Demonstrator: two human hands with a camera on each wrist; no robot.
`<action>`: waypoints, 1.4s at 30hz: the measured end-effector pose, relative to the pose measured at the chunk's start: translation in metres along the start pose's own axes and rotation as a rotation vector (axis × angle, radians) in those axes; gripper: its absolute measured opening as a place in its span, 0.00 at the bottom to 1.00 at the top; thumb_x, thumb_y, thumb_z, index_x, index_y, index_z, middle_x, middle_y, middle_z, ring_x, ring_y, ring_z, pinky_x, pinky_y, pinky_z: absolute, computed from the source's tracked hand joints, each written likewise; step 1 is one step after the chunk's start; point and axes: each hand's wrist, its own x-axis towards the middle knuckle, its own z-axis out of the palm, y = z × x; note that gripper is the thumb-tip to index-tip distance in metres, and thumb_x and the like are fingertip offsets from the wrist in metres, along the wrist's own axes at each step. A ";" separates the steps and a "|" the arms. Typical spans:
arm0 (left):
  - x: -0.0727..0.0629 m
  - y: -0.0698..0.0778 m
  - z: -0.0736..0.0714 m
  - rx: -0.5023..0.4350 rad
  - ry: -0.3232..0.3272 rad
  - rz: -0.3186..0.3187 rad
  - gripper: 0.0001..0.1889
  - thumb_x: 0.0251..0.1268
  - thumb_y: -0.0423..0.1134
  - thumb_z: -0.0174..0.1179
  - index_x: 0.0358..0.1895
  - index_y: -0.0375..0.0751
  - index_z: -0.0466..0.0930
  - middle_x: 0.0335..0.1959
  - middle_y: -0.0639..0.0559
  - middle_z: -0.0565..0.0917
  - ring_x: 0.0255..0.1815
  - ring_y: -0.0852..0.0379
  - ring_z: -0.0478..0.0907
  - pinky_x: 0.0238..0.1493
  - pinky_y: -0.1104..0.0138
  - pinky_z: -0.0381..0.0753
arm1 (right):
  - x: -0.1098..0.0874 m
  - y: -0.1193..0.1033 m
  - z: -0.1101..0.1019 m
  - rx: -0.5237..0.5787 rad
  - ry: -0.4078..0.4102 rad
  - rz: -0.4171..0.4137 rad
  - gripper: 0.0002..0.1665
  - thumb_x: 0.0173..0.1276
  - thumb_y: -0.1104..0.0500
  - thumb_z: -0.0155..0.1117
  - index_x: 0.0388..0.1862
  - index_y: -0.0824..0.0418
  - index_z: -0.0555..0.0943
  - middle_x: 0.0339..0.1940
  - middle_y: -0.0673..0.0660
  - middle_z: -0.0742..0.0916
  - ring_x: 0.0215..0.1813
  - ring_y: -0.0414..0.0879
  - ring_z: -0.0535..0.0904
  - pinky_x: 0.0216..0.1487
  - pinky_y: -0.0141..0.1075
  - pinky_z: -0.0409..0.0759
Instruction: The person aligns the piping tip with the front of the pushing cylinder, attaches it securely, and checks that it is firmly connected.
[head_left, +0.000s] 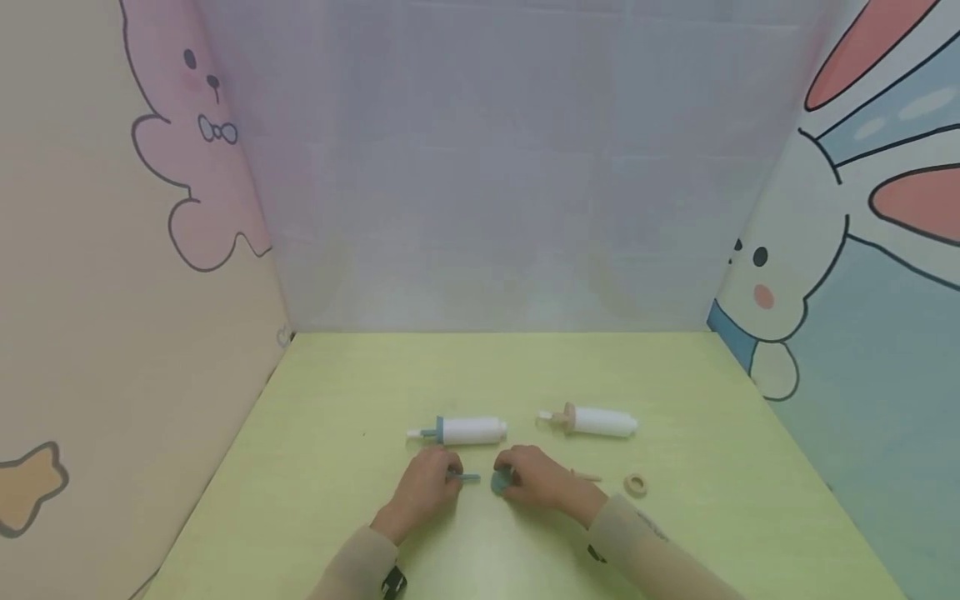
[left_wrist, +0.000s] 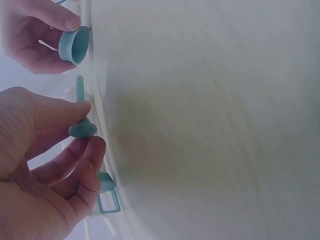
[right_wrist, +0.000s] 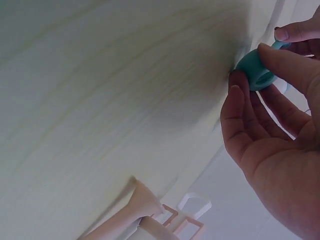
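My left hand [head_left: 427,485] pinches a thin teal rod with a small flat disc at one end [left_wrist: 83,130], between thumb and fingers. The rod's free end points toward my right hand [head_left: 546,481]. That hand holds a short, hollow teal ring-shaped cap [right_wrist: 254,70] by its rim, thumb on one side and fingers on the other. In the left wrist view, the cap's wide opening faces away from the right palm. A small gap separates rod and cap in the head view. Both hands are low over the table, in front of a white cylinder with a teal end [head_left: 471,431].
Farther right lies a second white cylinder with a beige end [head_left: 602,422]. A beige stick [head_left: 587,477] lies beside my right wrist, with a beige ring [head_left: 635,485] to its right. Cartoon-printed walls surround the yellow-green table [head_left: 337,375] on the left and right.
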 end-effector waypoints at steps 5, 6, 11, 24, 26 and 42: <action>0.002 0.002 0.000 -0.008 0.002 -0.004 0.05 0.47 0.28 0.67 0.27 0.41 0.84 0.27 0.55 0.80 0.32 0.55 0.76 0.36 0.61 0.76 | 0.000 0.002 -0.001 0.029 0.032 0.005 0.17 0.55 0.67 0.71 0.44 0.65 0.79 0.40 0.55 0.84 0.41 0.45 0.80 0.42 0.33 0.77; 0.002 0.002 0.000 -0.010 -0.001 -0.005 0.05 0.47 0.28 0.67 0.27 0.42 0.84 0.27 0.55 0.80 0.32 0.55 0.76 0.36 0.61 0.76 | 0.000 0.002 -0.001 0.041 0.036 0.010 0.17 0.55 0.68 0.71 0.44 0.65 0.79 0.40 0.55 0.84 0.42 0.45 0.81 0.42 0.32 0.77; 0.003 0.004 -0.001 -0.038 -0.011 -0.022 0.04 0.48 0.29 0.67 0.27 0.41 0.84 0.28 0.55 0.81 0.32 0.56 0.76 0.35 0.62 0.76 | 0.000 0.001 -0.004 0.102 0.040 0.026 0.16 0.55 0.70 0.69 0.43 0.63 0.78 0.40 0.55 0.84 0.41 0.44 0.82 0.41 0.30 0.78; 0.013 0.017 0.002 -0.133 -0.035 -0.010 0.03 0.51 0.30 0.69 0.29 0.41 0.85 0.28 0.56 0.83 0.24 0.66 0.75 0.27 0.72 0.74 | -0.002 -0.002 -0.005 0.201 0.046 0.059 0.10 0.64 0.65 0.65 0.43 0.59 0.76 0.41 0.54 0.84 0.42 0.45 0.83 0.38 0.29 0.78; 0.015 0.019 0.002 -0.139 -0.043 -0.009 0.04 0.51 0.30 0.68 0.29 0.41 0.85 0.28 0.56 0.83 0.24 0.66 0.75 0.27 0.72 0.74 | -0.002 -0.004 -0.005 0.220 0.042 0.061 0.10 0.64 0.65 0.64 0.43 0.59 0.76 0.42 0.55 0.84 0.42 0.45 0.83 0.38 0.29 0.78; 0.022 0.031 0.005 -0.123 -0.030 0.021 0.04 0.49 0.28 0.69 0.27 0.42 0.85 0.26 0.57 0.82 0.24 0.66 0.74 0.27 0.71 0.74 | -0.006 -0.004 -0.008 0.260 0.054 0.072 0.12 0.60 0.67 0.68 0.40 0.61 0.76 0.38 0.54 0.85 0.39 0.43 0.83 0.36 0.29 0.78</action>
